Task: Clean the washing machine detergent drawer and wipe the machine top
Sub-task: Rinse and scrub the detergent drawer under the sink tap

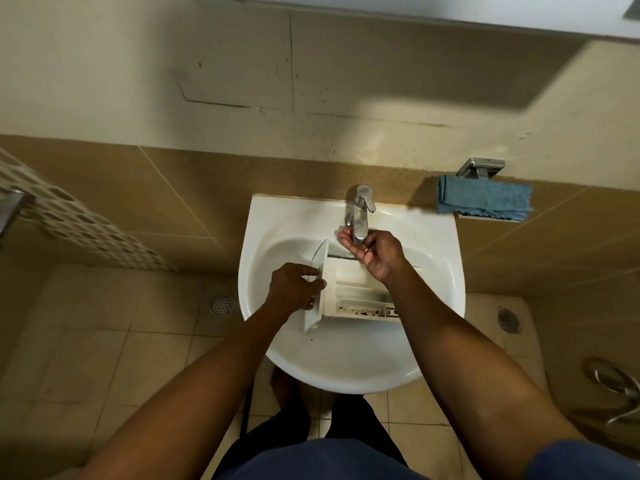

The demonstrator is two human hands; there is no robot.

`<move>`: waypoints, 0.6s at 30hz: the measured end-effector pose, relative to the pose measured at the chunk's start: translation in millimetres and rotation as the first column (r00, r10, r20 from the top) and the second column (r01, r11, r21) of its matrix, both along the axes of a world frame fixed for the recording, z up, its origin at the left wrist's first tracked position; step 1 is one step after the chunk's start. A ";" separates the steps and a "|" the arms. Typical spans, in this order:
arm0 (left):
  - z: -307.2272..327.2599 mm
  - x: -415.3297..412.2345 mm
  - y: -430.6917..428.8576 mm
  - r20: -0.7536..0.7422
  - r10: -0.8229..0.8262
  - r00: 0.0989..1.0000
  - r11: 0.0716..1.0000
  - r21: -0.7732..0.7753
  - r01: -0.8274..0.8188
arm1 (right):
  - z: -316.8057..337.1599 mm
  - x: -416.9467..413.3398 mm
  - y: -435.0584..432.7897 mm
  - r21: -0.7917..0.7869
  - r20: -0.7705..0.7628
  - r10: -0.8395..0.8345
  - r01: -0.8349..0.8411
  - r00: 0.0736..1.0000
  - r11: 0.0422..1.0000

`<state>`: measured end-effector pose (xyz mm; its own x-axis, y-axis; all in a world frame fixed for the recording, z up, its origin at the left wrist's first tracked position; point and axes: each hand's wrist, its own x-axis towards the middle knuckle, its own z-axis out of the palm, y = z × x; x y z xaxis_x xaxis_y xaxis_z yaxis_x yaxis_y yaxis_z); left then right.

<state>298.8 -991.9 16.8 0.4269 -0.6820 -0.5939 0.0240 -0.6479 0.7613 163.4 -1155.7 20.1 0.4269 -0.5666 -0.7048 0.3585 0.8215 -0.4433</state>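
1. A white basin (263, 216) is fixed to a wall (207, 81) that is pale above and tiled brown lower down, with dark marks and a long crack line on the pale part.
2. The drawer (353, 289) lies in the bowl, its front panel toward the basin's left edge and its body running toward the right edge. Dark specks line its near side.
3. The left hand (294, 289) grips the front panel, with the fingers curled over its top edge and the thumb on its outer face.
4. The right hand (377, 258) is at the back of the bowl, palm up and fingers bent beneath the spout of the tap (362, 206). Whether it grasps the spout or only cups under it, I cannot tell.
5. The chrome tap stands at the middle of the basin's back edge.
6. A folded blue cloth (485, 199) rests on a metal holder (479, 168) on the wall, just past the basin's back right corner.
7. The floor (104, 323) is of pale square tiles, with one round drain (221, 303) left of the basin and another (509, 319) to the right.
8. A band of small mosaic tiles (69, 216) runs along the left wall.
9. A bare foot (284, 386) shows under the basin's near edge.
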 end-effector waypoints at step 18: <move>4.2 -0.8 1.4 -0.004 0.015 1.000 1.000 -0.007 -0.015 | 6.2 -25.4 86.5 -0.488 -0.860 0.023 -0.835 0.510 0.256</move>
